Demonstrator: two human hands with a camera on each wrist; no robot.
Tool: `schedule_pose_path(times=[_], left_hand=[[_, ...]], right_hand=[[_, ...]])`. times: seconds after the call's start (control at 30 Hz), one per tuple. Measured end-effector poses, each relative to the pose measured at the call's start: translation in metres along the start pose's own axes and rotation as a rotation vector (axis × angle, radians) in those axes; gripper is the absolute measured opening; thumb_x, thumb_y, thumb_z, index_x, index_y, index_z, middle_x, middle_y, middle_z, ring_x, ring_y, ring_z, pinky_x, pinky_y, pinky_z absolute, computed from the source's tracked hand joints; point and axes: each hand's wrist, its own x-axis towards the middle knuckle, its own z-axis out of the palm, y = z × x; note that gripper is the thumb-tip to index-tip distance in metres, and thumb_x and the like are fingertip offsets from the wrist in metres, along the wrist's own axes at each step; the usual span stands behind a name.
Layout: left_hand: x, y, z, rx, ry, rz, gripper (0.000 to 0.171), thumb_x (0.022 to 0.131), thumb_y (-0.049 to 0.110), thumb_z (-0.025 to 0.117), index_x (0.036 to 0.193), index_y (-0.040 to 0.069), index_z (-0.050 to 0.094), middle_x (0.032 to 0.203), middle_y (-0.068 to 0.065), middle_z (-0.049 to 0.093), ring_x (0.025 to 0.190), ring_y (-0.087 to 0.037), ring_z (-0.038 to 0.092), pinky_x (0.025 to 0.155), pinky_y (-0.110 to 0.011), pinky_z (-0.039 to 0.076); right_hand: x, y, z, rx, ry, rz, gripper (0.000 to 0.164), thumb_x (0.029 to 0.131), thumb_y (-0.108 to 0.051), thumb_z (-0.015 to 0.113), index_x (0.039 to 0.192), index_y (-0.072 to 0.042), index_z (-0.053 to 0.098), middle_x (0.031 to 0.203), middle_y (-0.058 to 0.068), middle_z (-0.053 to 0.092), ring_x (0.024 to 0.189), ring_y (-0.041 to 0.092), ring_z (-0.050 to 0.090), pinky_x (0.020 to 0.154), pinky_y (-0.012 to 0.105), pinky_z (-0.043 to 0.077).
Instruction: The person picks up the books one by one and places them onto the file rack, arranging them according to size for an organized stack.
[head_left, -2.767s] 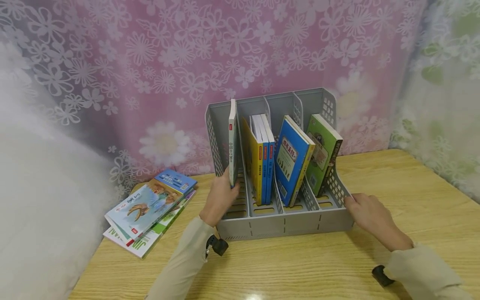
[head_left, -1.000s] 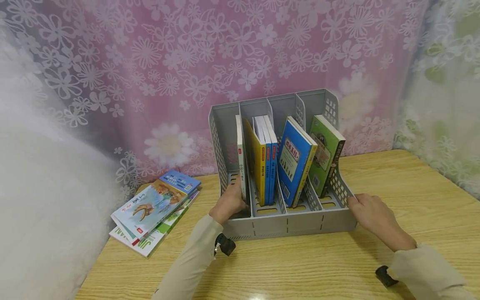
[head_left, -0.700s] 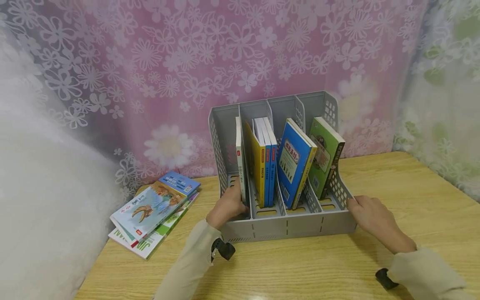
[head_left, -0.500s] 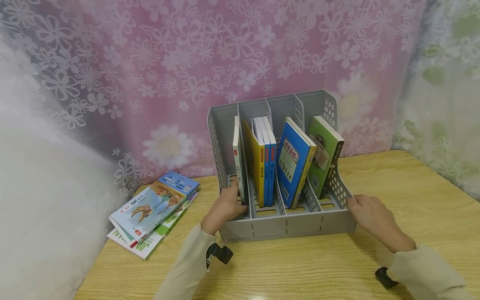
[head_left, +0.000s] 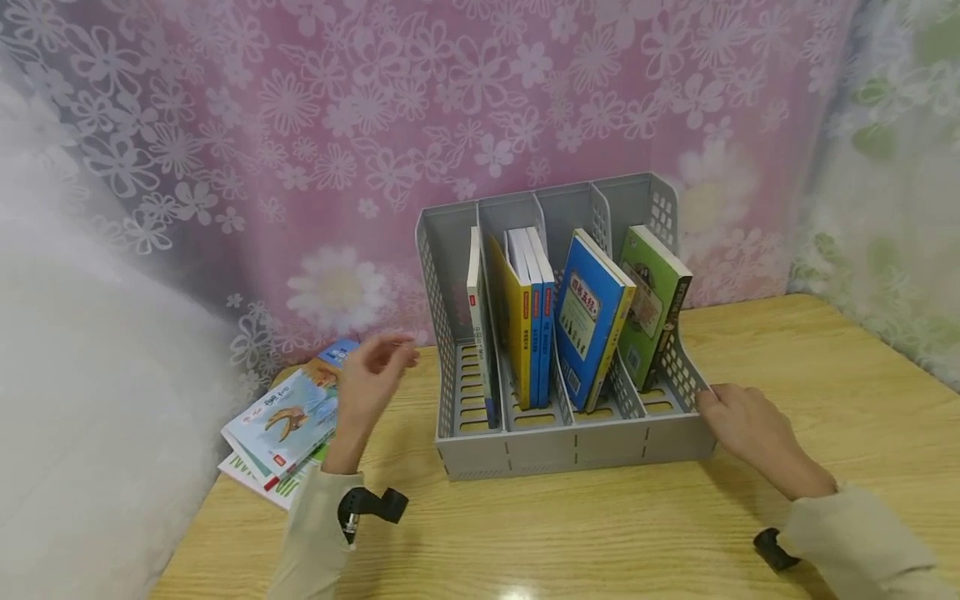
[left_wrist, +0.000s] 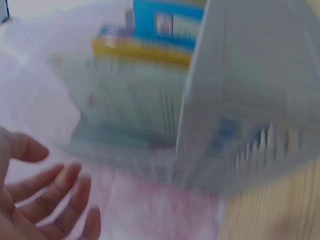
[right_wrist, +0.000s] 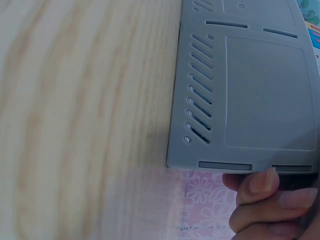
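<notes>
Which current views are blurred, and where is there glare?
Left wrist: the gray file organizer and books in it smeared; head: largely clear, small glare spot on the wooden table at the bottom edge; right wrist: organizer's diagonal slots crisp.

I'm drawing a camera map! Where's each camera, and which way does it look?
Head: on the head, looking forward and down at the gray rack and books; shows left hand, right hand.
Left wrist: worn there, facing the blurry rack; left fingers show.
Right wrist: worn there, facing the rack and table; right fingers show.
Both wrist views share the rack.
</notes>
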Motion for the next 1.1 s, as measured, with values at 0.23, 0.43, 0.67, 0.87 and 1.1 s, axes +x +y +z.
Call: schedule_pose_path(times=[0.23, 0.43, 0.67, 0.87, 1.1], left_hand=[[-0.012, -0.082, -0.059, 0.432, 0.217, -0.184, 0.02, 0.092, 0.014, 0.054, 0.099, -0.001, 0.066, 0.086, -0.019, 0.067, 0.069, -0.031, 0.062, 0.057, -0.036, 0.048], [-0.045, -0.113, -0.096, 0.628, 0.159, -0.397, 0.034, 0.096, 0.029, 0.049, 0.09, -0.004, 0.056, 0.069, -0.018, 0.058, 0.05, -0.025, 0.05, 0.043, -0.036, 0.037], [-0.055, -0.113, -0.126, 0.745, -0.128, -0.601, 0.074, 0.093, 0.066, 0.036, 0.06, 0.002, 0.052, 0.048, -0.007, 0.046, 0.041, -0.02, 0.044, 0.04, -0.032, 0.035], [-0.056, -0.104, -0.139, 0.498, -0.315, -0.766, 0.062, 0.09, 0.064, 0.048, 0.052, 0.015, 0.042, 0.044, 0.004, 0.036, 0.04, -0.009, 0.031, 0.043, -0.026, 0.034], [-0.051, -0.095, -0.138, 0.337, -0.281, -0.828, 0.059, 0.085, 0.051, 0.066, 0.081, -0.006, 0.054, 0.049, -0.001, 0.051, 0.042, -0.01, 0.051, 0.047, -0.028, 0.049]], right_hand=[[0.001, -0.002, 0.0, -0.001, -0.005, -0.001, 0.045, 0.1, -0.028, 0.023, 0.069, -0.009, 0.049, 0.068, 0.009, 0.052, 0.062, 0.023, 0.047, 0.047, 0.033, 0.034], [0.003, -0.002, 0.001, 0.005, 0.017, -0.018, 0.045, 0.1, -0.027, 0.023, 0.066, -0.01, 0.046, 0.062, 0.006, 0.046, 0.057, 0.021, 0.044, 0.046, 0.032, 0.033], [0.002, 0.0, 0.0, 0.003, 0.001, 0.003, 0.045, 0.1, -0.028, 0.022, 0.069, -0.01, 0.049, 0.068, 0.009, 0.052, 0.062, 0.023, 0.047, 0.047, 0.033, 0.034], [0.002, 0.001, 0.0, 0.003, -0.006, 0.001, 0.046, 0.1, -0.027, 0.022, 0.07, -0.009, 0.052, 0.068, 0.009, 0.052, 0.061, 0.022, 0.046, 0.047, 0.033, 0.034], [0.002, 0.001, -0.001, -0.005, 0.003, -0.009, 0.045, 0.1, -0.027, 0.022, 0.068, -0.01, 0.05, 0.068, 0.009, 0.052, 0.061, 0.022, 0.047, 0.048, 0.033, 0.034]])
